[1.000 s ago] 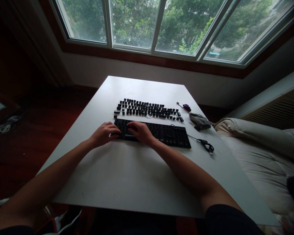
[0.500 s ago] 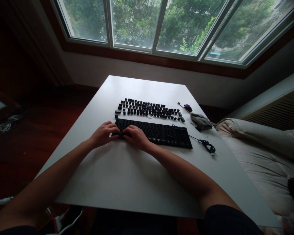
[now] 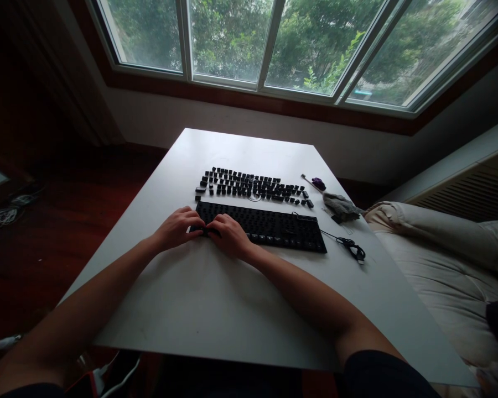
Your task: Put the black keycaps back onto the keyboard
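A black keyboard lies across the middle of a white table. Behind it, several loose black keycaps are laid out in rows. My left hand and my right hand meet at the keyboard's front left corner. Both have their fingers curled down and their fingertips close together on the keyboard. Whatever sits under the fingertips is hidden and too dark to name.
The keyboard's black cable lies coiled off its right end. A grey cloth and a small purple object sit at the table's right edge. A pale cushioned bed is on the right, a dark floor on the left, and windows behind.
My right hand has slid left along the keyboard's front row until it meets my left hand at the left corner. The left hand has barely moved.
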Tool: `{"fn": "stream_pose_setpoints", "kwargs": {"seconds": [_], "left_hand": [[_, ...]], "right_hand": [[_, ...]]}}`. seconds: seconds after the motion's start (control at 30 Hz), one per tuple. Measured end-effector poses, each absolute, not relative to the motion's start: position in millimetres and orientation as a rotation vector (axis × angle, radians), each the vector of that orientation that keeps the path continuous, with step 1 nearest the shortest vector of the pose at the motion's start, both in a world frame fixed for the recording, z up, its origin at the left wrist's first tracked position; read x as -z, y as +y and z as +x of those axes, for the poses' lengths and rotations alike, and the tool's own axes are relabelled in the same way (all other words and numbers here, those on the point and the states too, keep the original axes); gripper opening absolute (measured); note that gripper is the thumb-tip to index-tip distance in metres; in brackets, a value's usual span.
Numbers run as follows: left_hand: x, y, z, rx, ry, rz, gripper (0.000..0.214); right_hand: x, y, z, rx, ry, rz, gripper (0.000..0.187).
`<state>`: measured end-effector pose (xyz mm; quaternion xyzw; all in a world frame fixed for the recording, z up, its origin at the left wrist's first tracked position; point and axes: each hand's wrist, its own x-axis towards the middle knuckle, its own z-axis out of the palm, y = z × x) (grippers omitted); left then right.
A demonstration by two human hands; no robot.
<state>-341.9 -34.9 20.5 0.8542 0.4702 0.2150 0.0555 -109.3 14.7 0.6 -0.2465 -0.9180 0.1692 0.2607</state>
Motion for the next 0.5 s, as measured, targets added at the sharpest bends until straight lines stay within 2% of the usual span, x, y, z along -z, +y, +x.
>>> {"fn": "stream_pose_setpoints", "kwargs": {"seconds": [0.5], "left_hand": [[-13.9,-29.5,-342.9,-0.669,1.342,2.528,0.018]], "right_hand": [[1.6,10.2,-109.7,-0.234,-2.581,-0.632,0.013]]}}
